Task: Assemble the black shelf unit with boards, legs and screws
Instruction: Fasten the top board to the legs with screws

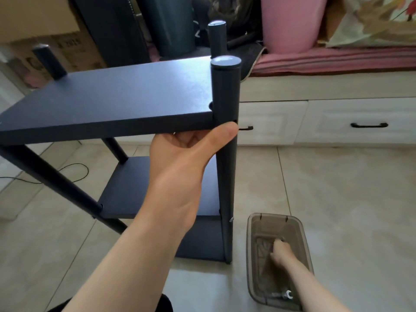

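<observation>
Top board (117, 95): left end cut off by frame edge | left hand (184, 152): fingers hidden beneath board | right hand (279, 251): fingertips obscured inside tinted box (252, 255), grasp indeterminable | small metal parts (284, 295): too blurred to be identified

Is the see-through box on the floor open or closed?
Open. The box has no lid on top, and the right hand reaches down inside it.

Right of the left fingers (225, 131) a black leg (225, 176) blocks passage; open tiled floor (337, 199) lies beyond. Box (252, 255) walls hem the right fingers (278, 244).
</observation>
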`<state>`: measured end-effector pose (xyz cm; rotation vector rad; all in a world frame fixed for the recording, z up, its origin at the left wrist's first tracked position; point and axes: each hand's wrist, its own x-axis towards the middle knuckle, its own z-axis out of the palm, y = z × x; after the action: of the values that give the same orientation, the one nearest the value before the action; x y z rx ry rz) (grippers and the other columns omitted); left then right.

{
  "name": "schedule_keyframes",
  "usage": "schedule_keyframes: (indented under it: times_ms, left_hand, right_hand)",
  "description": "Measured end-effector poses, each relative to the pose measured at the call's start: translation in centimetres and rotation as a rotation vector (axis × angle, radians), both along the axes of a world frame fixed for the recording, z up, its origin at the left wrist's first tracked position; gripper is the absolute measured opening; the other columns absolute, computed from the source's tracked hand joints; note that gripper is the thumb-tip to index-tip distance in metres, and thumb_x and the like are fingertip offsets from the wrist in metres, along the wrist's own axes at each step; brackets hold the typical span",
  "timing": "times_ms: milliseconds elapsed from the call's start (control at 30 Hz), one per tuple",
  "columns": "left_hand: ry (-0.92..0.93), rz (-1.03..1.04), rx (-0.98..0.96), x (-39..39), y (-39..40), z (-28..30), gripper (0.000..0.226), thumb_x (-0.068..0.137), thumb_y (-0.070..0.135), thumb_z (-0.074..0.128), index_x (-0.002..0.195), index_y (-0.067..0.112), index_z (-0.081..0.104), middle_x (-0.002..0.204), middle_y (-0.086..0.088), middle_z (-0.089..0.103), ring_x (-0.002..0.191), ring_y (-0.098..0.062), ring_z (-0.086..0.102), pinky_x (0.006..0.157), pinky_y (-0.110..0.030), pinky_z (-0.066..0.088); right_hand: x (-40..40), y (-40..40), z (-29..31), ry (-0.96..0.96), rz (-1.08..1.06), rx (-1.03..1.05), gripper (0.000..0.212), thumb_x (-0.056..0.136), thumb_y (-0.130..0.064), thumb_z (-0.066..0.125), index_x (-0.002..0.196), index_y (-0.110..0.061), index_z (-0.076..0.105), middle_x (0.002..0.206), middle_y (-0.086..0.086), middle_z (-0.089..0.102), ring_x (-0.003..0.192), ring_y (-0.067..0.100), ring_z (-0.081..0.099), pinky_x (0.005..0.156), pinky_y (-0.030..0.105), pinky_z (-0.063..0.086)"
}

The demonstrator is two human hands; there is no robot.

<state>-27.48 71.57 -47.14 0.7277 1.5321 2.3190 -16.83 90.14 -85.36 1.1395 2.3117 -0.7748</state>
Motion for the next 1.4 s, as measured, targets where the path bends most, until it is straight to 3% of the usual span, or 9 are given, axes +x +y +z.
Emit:
schedule_keyframes:
  times_ms: [133, 300, 533, 667, 833, 933, 1033, 1200, 1400]
  left_hand:
    - [0.015, -0.009, -0.004, -0.2, 0.1, -0.1, 0.024, 0.063, 0.009, 0.092, 0.078, 0.024, 0.081, 0.087, 0.004, 0.078, 0.095, -0.015, 0.074, 0.094, -0.036, 0.057]
    - [0.030, -0.026, 0.000, -0.2, 0.1, -0.3, 0.016, 0.068, 0.018, 0.079, 0.080, 0.028, 0.081, 0.089, 0.005, 0.078, 0.096, -0.014, 0.074, 0.094, -0.035, 0.057]
    - [0.033, -0.049, 0.022, -0.3, 0.0, -0.2, 0.015, 0.068, 0.018, 0.080, 0.081, 0.024, 0.081, 0.089, 0.003, 0.077, 0.094, -0.014, 0.073, 0.091, -0.031, 0.056]
    - [0.008, -0.060, 0.034, -0.4, 0.0, -0.1, 0.020, 0.071, 0.007, 0.085, 0.083, 0.022, 0.080, 0.091, 0.000, 0.077, 0.093, -0.016, 0.074, 0.089, -0.033, 0.056]
    - [-0.058, -0.099, 0.039, 0.0, -0.2, 0.2, 0.017, 0.077, 0.009, 0.077, 0.093, 0.016, 0.076, 0.095, -0.004, 0.076, 0.098, -0.022, 0.072, 0.097, -0.041, 0.055]
    - [-0.148, -0.176, 0.062, 0.4, -0.7, 0.6, 0.013, 0.082, 0.018, 0.077, 0.096, 0.018, 0.076, 0.099, -0.002, 0.076, 0.099, -0.018, 0.072, 0.095, -0.036, 0.054]
    - [-0.186, -0.175, 0.073, 0.7, -1.1, 1.0, 0.012, 0.081, 0.029, 0.071, 0.088, 0.022, 0.079, 0.102, -0.001, 0.076, 0.098, -0.017, 0.072, 0.094, -0.035, 0.054]
    - [-0.197, -0.116, 0.047, 0.8, -1.2, 1.1, 0.021, 0.097, 0.026, 0.062, 0.084, 0.023, 0.079, 0.104, -0.003, 0.077, 0.100, -0.021, 0.073, 0.095, -0.036, 0.055]
    - [-0.183, -0.087, 0.023, 0.8, -1.1, 1.0, 0.015, 0.100, 0.025, 0.059, 0.101, 0.016, 0.071, 0.108, -0.005, 0.077, 0.104, -0.024, 0.073, 0.095, -0.036, 0.055]
  right_hand:
    - [0.1, 0.4, -1.4, 0.014, 0.140, 0.151, 0.035, 0.103, -0.011, 0.026, 0.116, 0.001, 0.057, 0.120, 0.019, 0.060, 0.109, 0.033, 0.058, 0.092, 0.033, 0.046]
    - [0.1, -0.1, -1.2, 0.049, -0.007, 0.097, 0.035, 0.102, -0.010, 0.024, 0.100, -0.008, 0.059, 0.117, 0.016, 0.062, 0.105, 0.031, 0.059, 0.093, 0.036, 0.048]
    - [-0.7, 0.4, 1.9, -0.027, 0.048, 0.149, 0.019, 0.098, -0.006, 0.041, 0.109, -0.010, 0.056, 0.117, 0.011, 0.063, 0.104, 0.027, 0.063, 0.082, 0.031, 0.050]
    - [-2.0, 0.7, 5.6, -0.033, 0.151, 0.200, 0.019, 0.096, -0.006, 0.045, 0.111, -0.009, 0.056, 0.119, 0.012, 0.063, 0.106, 0.030, 0.062, 0.080, 0.033, 0.049]
    - [-4.1, 0.6, 14.6, -0.009, 0.315, 0.253, 0.026, 0.095, -0.012, 0.053, 0.118, -0.003, 0.059, 0.124, 0.018, 0.062, 0.115, 0.032, 0.061, 0.084, 0.032, 0.050]
    - [-4.3, -0.4, 21.3, 0.106, 0.396, 0.272, 0.016, 0.090, -0.015, 0.059, 0.103, -0.007, 0.062, 0.111, 0.017, 0.065, 0.102, 0.032, 0.064, 0.081, 0.034, 0.053]
    - [-3.3, -1.6, 27.6, 0.265, 0.446, 0.259, 0.003, 0.087, -0.016, 0.060, 0.086, -0.018, 0.058, 0.092, 0.003, 0.063, 0.086, 0.023, 0.060, 0.069, 0.030, 0.049]
    - [-0.4, -4.0, 35.8, 0.638, 0.255, 0.025, 0.014, 0.090, -0.012, 0.063, 0.080, -0.018, 0.070, 0.069, -0.002, 0.070, 0.059, 0.009, 0.065, 0.053, 0.017, 0.049]
    - [2.2, -7.2, 41.3, 0.977, 0.050, -0.385, 0.008, 0.089, -0.004, 0.068, 0.090, -0.003, 0.075, 0.076, 0.013, 0.075, 0.071, 0.022, 0.074, 0.065, 0.025, 0.059]
